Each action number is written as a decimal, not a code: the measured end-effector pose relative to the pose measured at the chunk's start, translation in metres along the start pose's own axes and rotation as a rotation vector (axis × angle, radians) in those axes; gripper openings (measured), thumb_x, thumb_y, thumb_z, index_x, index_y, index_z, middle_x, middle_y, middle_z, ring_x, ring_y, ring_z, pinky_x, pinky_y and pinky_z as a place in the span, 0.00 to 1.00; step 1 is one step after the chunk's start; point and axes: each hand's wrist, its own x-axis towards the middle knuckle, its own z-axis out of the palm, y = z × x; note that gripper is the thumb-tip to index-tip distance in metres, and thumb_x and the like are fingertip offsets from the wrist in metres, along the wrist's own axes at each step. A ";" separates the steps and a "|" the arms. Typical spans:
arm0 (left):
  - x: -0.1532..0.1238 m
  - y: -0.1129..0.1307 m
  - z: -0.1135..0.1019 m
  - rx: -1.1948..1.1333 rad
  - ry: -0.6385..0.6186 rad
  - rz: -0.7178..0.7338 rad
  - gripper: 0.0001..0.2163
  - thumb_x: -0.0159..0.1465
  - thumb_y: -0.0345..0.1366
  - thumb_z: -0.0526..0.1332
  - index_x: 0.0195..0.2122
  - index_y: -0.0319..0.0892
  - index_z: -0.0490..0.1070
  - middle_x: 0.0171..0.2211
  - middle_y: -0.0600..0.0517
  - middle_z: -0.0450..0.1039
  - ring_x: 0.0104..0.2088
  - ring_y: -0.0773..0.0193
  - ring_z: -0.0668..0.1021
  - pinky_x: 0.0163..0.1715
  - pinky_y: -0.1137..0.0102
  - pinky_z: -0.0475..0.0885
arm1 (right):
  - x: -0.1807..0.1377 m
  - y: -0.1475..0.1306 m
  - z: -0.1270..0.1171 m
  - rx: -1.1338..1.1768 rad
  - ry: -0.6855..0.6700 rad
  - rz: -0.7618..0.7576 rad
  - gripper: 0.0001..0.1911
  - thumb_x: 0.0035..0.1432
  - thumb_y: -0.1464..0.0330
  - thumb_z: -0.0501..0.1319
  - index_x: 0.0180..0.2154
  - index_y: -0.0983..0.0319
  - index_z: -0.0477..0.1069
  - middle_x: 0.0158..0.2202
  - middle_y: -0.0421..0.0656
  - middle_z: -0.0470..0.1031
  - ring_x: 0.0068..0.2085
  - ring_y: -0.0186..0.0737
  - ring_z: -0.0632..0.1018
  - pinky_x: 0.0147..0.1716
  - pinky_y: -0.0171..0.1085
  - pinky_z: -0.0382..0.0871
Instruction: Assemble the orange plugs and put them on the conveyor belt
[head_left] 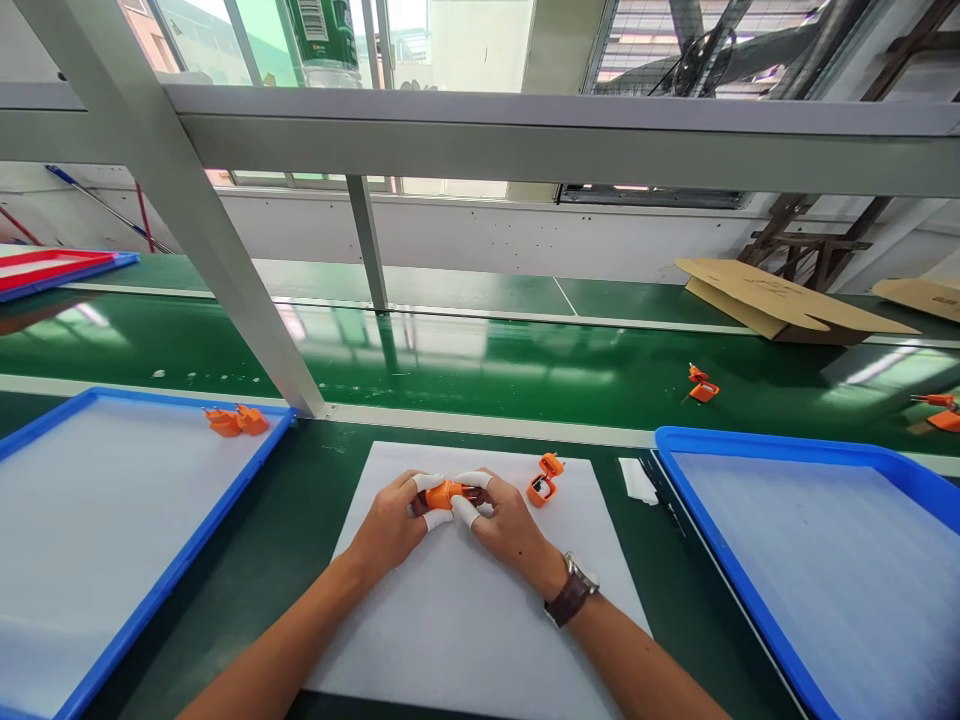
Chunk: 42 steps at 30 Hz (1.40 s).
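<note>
Lying crosswise between the two hands, the orange plug part (448, 493) has its long axis running left to right, so each hand meets one end of it. The left hand (395, 520) pinches the left end with capped fingertips (427, 482), and the right hand (504, 520) closes on the right end, both clamped on the same piece just above the white sheet (465, 620) on the green surface (315, 500). Neither hand is nearer; the part sits squarely between them. A second orange piece (544, 480) lies just beside the right hand, on its far right, untouched, with blue trays (731, 570) out to either side.
</note>
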 end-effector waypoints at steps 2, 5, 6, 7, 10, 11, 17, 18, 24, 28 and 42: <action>0.000 0.000 0.000 0.001 -0.004 -0.003 0.13 0.62 0.36 0.68 0.48 0.47 0.73 0.42 0.51 0.75 0.31 0.66 0.73 0.35 0.68 0.74 | 0.000 -0.002 0.000 -0.013 -0.015 0.014 0.12 0.62 0.71 0.59 0.47 0.57 0.74 0.41 0.43 0.75 0.39 0.39 0.76 0.37 0.37 0.73; -0.001 0.000 0.000 -0.014 -0.019 -0.008 0.12 0.63 0.35 0.67 0.47 0.47 0.73 0.43 0.51 0.74 0.32 0.66 0.73 0.36 0.68 0.73 | 0.000 -0.003 0.000 -0.028 -0.019 0.008 0.13 0.62 0.71 0.59 0.48 0.57 0.73 0.39 0.42 0.73 0.36 0.38 0.75 0.33 0.36 0.71; -0.001 0.001 -0.001 -0.020 -0.030 -0.005 0.11 0.63 0.35 0.66 0.47 0.47 0.73 0.43 0.50 0.74 0.32 0.66 0.73 0.35 0.68 0.73 | 0.000 -0.003 0.000 -0.031 -0.027 0.000 0.13 0.62 0.71 0.59 0.48 0.57 0.74 0.39 0.42 0.73 0.35 0.37 0.74 0.32 0.36 0.70; -0.001 0.001 -0.001 -0.024 -0.043 0.001 0.10 0.64 0.34 0.65 0.47 0.46 0.73 0.43 0.50 0.74 0.33 0.66 0.73 0.35 0.68 0.73 | 0.000 -0.003 -0.001 -0.032 -0.042 -0.007 0.13 0.62 0.71 0.59 0.48 0.57 0.74 0.38 0.41 0.73 0.34 0.37 0.74 0.32 0.36 0.69; -0.002 0.000 -0.001 -0.027 -0.069 0.035 0.09 0.65 0.32 0.62 0.47 0.46 0.73 0.44 0.49 0.73 0.33 0.65 0.73 0.34 0.68 0.73 | 0.002 -0.002 -0.003 -0.016 -0.101 -0.017 0.13 0.62 0.72 0.59 0.46 0.56 0.75 0.39 0.41 0.74 0.33 0.35 0.72 0.31 0.35 0.67; -0.002 0.000 0.000 -0.026 -0.071 0.043 0.10 0.65 0.31 0.62 0.47 0.46 0.73 0.44 0.49 0.73 0.33 0.65 0.73 0.34 0.68 0.73 | 0.003 -0.002 -0.004 -0.002 -0.112 -0.016 0.13 0.61 0.72 0.59 0.46 0.56 0.75 0.39 0.41 0.75 0.32 0.35 0.72 0.31 0.35 0.67; 0.003 0.010 0.001 -0.119 -0.077 -0.035 0.16 0.63 0.34 0.64 0.53 0.49 0.72 0.47 0.49 0.73 0.36 0.64 0.75 0.37 0.65 0.75 | 0.010 -0.002 -0.010 0.217 -0.054 0.102 0.12 0.65 0.62 0.58 0.42 0.61 0.76 0.35 0.42 0.75 0.32 0.37 0.75 0.34 0.37 0.71; 0.005 0.013 -0.001 -0.194 -0.080 -0.088 0.17 0.63 0.35 0.64 0.53 0.49 0.72 0.48 0.49 0.73 0.37 0.63 0.76 0.39 0.64 0.76 | 0.011 -0.002 -0.011 0.282 -0.037 0.140 0.16 0.66 0.59 0.56 0.42 0.62 0.76 0.34 0.43 0.75 0.31 0.38 0.76 0.33 0.38 0.72; 0.015 0.024 -0.019 -0.789 0.000 -0.473 0.16 0.65 0.48 0.61 0.42 0.38 0.75 0.41 0.42 0.77 0.42 0.55 0.81 0.49 0.57 0.77 | 0.010 -0.006 -0.012 0.296 0.001 0.224 0.21 0.68 0.54 0.53 0.39 0.63 0.75 0.32 0.43 0.76 0.29 0.38 0.76 0.30 0.37 0.72; 0.012 0.021 -0.049 -0.700 0.179 -0.464 0.19 0.66 0.51 0.59 0.42 0.38 0.77 0.42 0.40 0.77 0.40 0.55 0.80 0.44 0.57 0.78 | 0.005 -0.006 -0.010 0.156 -0.048 0.175 0.22 0.68 0.53 0.52 0.34 0.62 0.74 0.27 0.42 0.75 0.29 0.39 0.76 0.33 0.38 0.71; -0.031 -0.070 -0.259 0.128 0.990 -0.778 0.19 0.52 0.33 0.67 0.44 0.28 0.75 0.39 0.40 0.79 0.43 0.48 0.78 0.45 0.58 0.71 | 0.003 0.002 -0.003 0.021 -0.078 0.036 0.16 0.66 0.57 0.56 0.40 0.59 0.77 0.29 0.41 0.72 0.31 0.42 0.73 0.33 0.39 0.68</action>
